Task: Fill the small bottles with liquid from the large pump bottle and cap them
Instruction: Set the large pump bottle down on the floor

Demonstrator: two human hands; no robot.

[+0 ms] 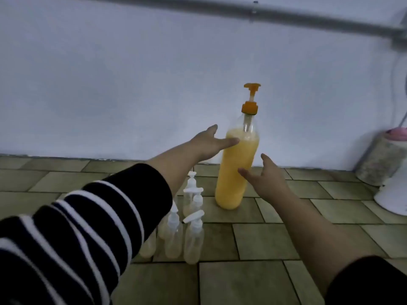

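A tall clear pump bottle [236, 168] full of orange-yellow liquid, with an orange pump head [251, 97], stands upright on the tiled floor near the wall. My left hand [210, 143] reaches out with fingers spread, its thumb tip at the bottle's upper left side. My right hand [265, 177] is spread at the bottle's lower right side, thumb tip against it. Neither hand has closed round the bottle. Several small clear bottles [193, 236] with white pump caps stand in a cluster in front of it, partly hidden by my left sleeve.
The floor [264, 238] is brownish-green tile meeting a white wall. At the right edge stand a grey cylindrical block [377, 159] with a pink object on top and part of a white rounded fixture [392, 197]. A grey pipe runs along the wall above.
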